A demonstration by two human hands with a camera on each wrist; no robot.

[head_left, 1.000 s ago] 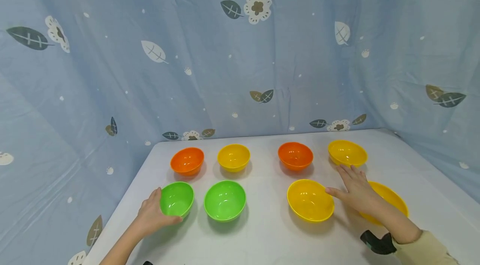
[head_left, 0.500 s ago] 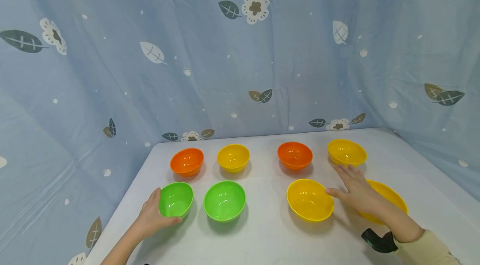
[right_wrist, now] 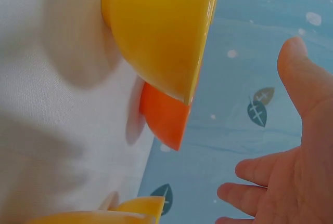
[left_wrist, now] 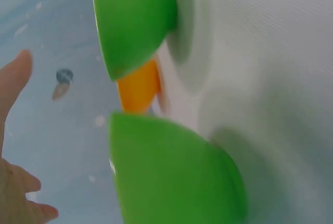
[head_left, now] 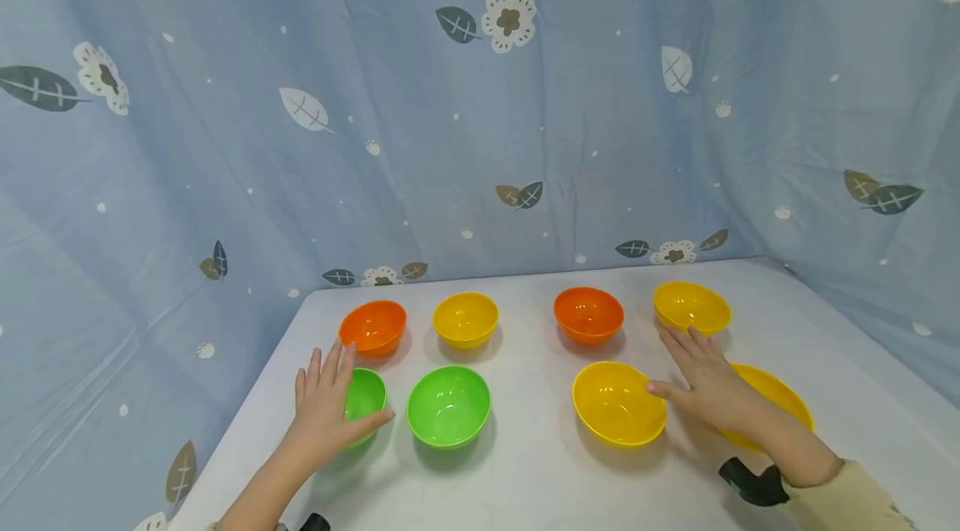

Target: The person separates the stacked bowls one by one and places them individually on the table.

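My left hand is spread over the near-left green bowl and hides part of it. In the left wrist view the thumb and fingertips stand apart from that bowl's wall. A second green bowl sits to its right. On the other side, my right hand hovers with straight fingers between a yellow bowl on its left and another yellow bowl, partly covered by the wrist. Its fingertips overlap the edge of the back-right yellow bowl in the head view. Neither hand holds anything.
Along the back of the white table stand an orange bowl, a yellow bowl and another orange bowl. A blue patterned curtain rises behind and beside the table.
My left hand has lifted from beside the near-left green bowl, moving up and slightly right as its fingers spread. The right hand stays almost still, and the bowls keep their places.
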